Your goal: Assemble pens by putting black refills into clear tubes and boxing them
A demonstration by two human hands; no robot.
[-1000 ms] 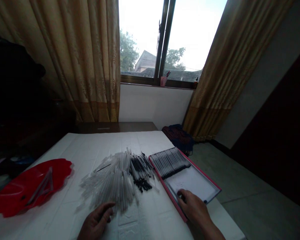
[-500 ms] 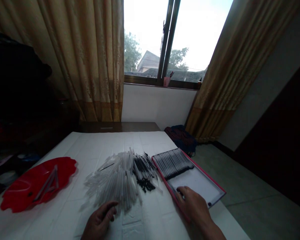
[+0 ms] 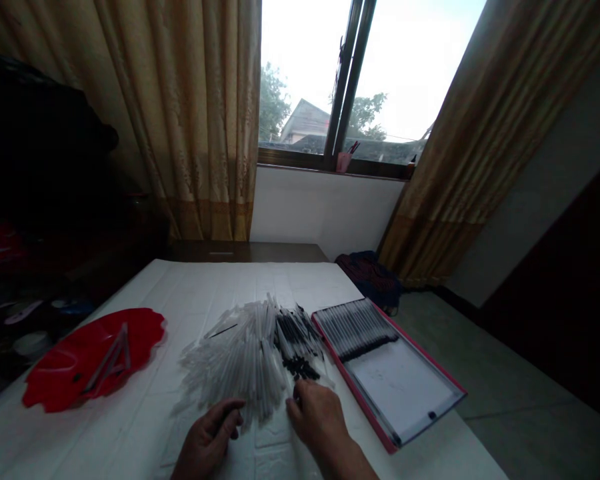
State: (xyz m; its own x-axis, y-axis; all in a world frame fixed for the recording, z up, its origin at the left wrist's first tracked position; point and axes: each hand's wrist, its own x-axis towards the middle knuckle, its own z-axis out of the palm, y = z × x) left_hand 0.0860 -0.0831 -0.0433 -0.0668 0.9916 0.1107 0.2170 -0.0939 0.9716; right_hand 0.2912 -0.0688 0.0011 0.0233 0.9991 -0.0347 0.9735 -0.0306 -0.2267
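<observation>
Beside a red-edged case (image 3: pixel 405 390) on the surface (image 3: pixel 273 463), clear tubes (image 3: pixel 235 363) and black-ended sticks (image 3: pixel 293 335) are heaped near the curled left hand (image 3: pixel 211 437) and right hand (image 3: pixel 321 415), whose grip cannot be told.

White table (image 3: pixel 220 277) bears red dish (image 3: pixel 55 377), translucent tubes (image 3: pixel 245 367), black-ended tubes (image 3: pixel 294 333), pink-edged case (image 3: pixel 405 387).

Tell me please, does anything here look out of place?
Perhaps two things. One thin dark stick shows slantwise among the pale tubes, apart from the black-ended bunch. A small black spot sits alone by the near side of the pink-edged case; I cannot tell whether it belongs there.
</observation>
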